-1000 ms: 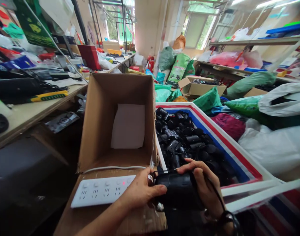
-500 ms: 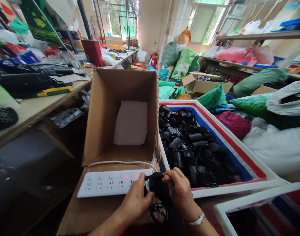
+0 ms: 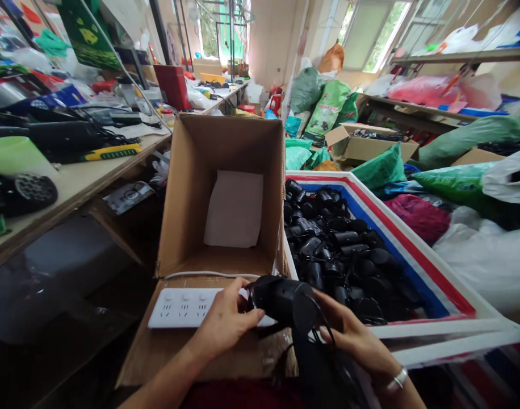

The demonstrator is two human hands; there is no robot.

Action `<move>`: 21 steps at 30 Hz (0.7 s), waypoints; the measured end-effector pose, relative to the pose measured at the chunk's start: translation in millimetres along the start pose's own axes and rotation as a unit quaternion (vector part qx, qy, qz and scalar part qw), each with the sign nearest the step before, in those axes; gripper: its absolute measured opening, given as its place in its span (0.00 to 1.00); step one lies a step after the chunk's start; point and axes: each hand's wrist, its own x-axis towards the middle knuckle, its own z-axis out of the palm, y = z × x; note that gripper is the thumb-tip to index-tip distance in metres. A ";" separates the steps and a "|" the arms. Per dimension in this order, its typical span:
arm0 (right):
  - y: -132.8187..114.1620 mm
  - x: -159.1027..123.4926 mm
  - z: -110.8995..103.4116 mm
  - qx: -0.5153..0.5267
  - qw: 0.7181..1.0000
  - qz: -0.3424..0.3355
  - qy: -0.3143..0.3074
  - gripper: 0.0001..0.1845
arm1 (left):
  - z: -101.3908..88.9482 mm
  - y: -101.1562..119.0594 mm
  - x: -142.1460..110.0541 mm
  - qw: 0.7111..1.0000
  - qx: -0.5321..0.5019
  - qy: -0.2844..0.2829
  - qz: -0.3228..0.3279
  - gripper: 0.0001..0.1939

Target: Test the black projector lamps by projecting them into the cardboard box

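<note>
A black cylindrical device (image 3: 281,298) with a round flat end and a thin black cable is held between my two hands, above the front of a cardboard box. My left hand (image 3: 226,315) grips its left end, thumb below and fingers above. At the other end, my right hand (image 3: 356,335) holds the body from behind, with the black cable looping past its thumb; some of its fingers are hidden. A white power strip (image 3: 175,309) lies on the cardboard flap behind my left hand, its right part covered by the hand and device.
An open cardboard box (image 3: 175,227) stands straight ahead. On its right, a white-rimmed crate (image 3: 413,241) with a striped lining holds many similar black devices. To the left runs a cluttered workbench (image 3: 72,193). Bags and a carton (image 3: 370,149) lie farther back.
The device has turned from upright cable handling to a sideways pose, its round end now facing me. My right hand has moved right and opened wider around it. The view has shifted slightly left.
</note>
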 end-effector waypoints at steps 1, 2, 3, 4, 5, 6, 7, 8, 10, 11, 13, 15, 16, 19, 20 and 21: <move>4.6 -6.7 0.6 0.013 1.000 0.013 -0.015 0.33 | -3.7 2.9 1.1 1.000 -0.007 0.002 0.008 0.11; 8.7 -11.9 2.5 0.026 0.999 0.016 -0.026 0.33 | -6.6 5.1 2.5 1.000 -0.023 0.003 0.011 0.11; 12.2 -15.3 5.6 0.039 0.998 0.015 -0.036 0.35 | -9.0 6.8 4.0 0.999 -0.041 0.007 0.009 0.11; 14.9 -17.0 9.3 0.050 0.998 0.012 -0.046 0.40 | -11.2 8.1 5.3 0.998 -0.059 0.013 0.005 0.12; 16.9 -17.2 13.6 0.053 0.997 0.009 -0.054 0.46 | -13.3 9.2 6.5 0.997 -0.077 0.018 0.003 0.13; 18.4 -16.2 18.4 0.043 0.997 0.011 -0.061 0.48 | -15.6 10.4 7.2 0.996 -0.091 0.021 0.003 0.14; 19.9 -14.5 23.5 0.022 0.998 0.015 -0.062 0.47 | -18.3 11.9 7.4 0.994 -0.103 0.023 0.006 0.15; 21.8 -12.4 29.2 -0.008 0.998 0.022 -0.059 0.41 | -21.5 13.7 7.2 0.993 -0.115 0.024 0.009 0.15; 28.3 -8.8 42.1 -0.061 0.996 0.025 -0.056 0.23 | -29.3 18.5 5.6 0.989 -0.144 0.032 0.013 0.17; 33.1 -7.7 49.6 -0.073 0.996 0.018 -0.057 0.18 | -33.7 21.3 4.4 0.986 -0.161 0.039 0.014 0.17; 45.0 -6.1 65.8 -0.063 0.997 -0.007 -0.050 0.20 | -42.7 26.7 1.7 0.979 -0.194 0.054 0.020 0.18; 56.4 -3.0 82.2 -0.052 0.998 -0.030 -0.025 0.32 | -50.0 30.8 -1.2 0.975 -0.212 0.059 0.030 0.19; 60.3 0.3 89.3 -0.065 0.997 -0.035 0.005 0.37 | -52.5 32.2 -2.6 0.974 -0.216 0.057 0.034 0.18; 59.5 18.6 101.1 -0.173 0.973 -0.040 0.144 0.33 | -55.0 33.6 -6.7 0.973 -0.225 0.036 0.039 0.17; 54.9 27.0 100.9 -0.216 0.956 -0.054 0.192 0.29 | -54.6 33.6 -8.0 0.972 -0.229 0.029 0.039 0.17; 48.8 35.7 98.9 -0.252 0.939 -0.072 0.224 0.25 | -54.1 33.6 -9.2 0.971 -0.234 0.022 0.041 0.17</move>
